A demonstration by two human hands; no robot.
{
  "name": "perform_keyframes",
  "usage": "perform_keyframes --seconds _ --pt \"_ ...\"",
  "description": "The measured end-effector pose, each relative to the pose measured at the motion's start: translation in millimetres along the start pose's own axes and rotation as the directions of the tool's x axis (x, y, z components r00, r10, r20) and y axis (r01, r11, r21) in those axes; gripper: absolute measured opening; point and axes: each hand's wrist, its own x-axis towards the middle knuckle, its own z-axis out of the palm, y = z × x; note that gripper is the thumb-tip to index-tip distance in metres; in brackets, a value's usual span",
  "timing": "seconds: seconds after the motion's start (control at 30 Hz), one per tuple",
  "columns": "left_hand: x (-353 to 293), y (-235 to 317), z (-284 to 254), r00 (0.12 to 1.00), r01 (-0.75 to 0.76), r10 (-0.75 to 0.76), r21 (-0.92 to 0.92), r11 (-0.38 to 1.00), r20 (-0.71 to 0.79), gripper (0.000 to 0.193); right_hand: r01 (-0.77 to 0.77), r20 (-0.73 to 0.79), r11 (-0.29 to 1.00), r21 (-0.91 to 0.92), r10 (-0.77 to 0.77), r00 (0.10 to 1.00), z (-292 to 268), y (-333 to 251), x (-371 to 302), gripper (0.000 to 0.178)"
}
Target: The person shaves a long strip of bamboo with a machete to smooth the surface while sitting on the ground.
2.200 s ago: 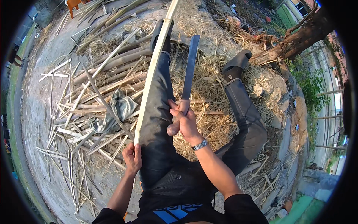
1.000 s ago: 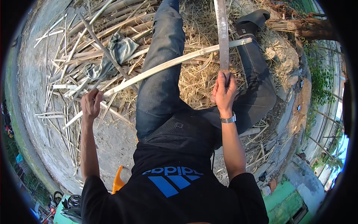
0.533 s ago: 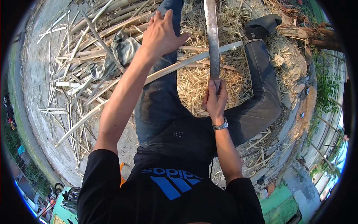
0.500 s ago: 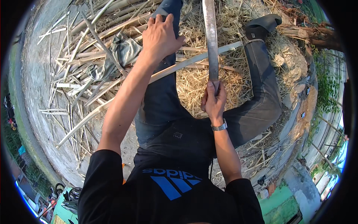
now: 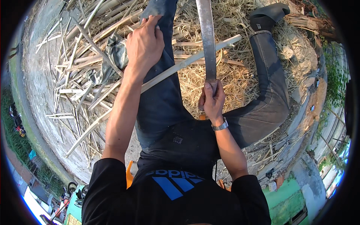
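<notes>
My right hand (image 5: 212,98) is closed round the handle of a machete (image 5: 207,41). Its long, flat steel blade points away from me. A pale split bamboo strip (image 5: 180,66) runs slantwise across my left thigh, from low at the left, beneath my left forearm, up to the right. Part of it is hidden behind the blade; whether the two touch, I cannot tell. Over my left lower leg is my left hand (image 5: 145,47), palm down, with thumb and forefinger apart and nothing visible in it; the other fingers show only partly.
Split strips and poles (image 5: 93,41) lie heaped at the left, with a grey-green cloth (image 5: 116,50) among them. Pale shavings (image 5: 232,80) cover the ground between my legs. A dark boot (image 5: 268,17) is on my right foot, near a rough log (image 5: 309,24).
My left hand has shifted left and slightly nearer, its fingers more bent. The strip's far end now stands a little off my right ankle. The blade has moved slightly left.
</notes>
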Motion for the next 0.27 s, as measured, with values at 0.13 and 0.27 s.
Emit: perform_keyframes --seconds 0.13,0.27 --pt "-5.2 -1.2 5.2 0.996 -0.066 0.059 -0.1 0.993 -0.07 0.042 0.025 0.011 0.999 0.027 -0.026 1.0 -0.3 4.6 1.0 0.03" --pt "-8.8 -1.9 -0.1 0.991 -0.135 0.134 -0.071 0.988 -0.024 0.054 0.017 0.029 0.998 0.057 -0.018 0.999 -2.1 9.4 3.6 0.031"
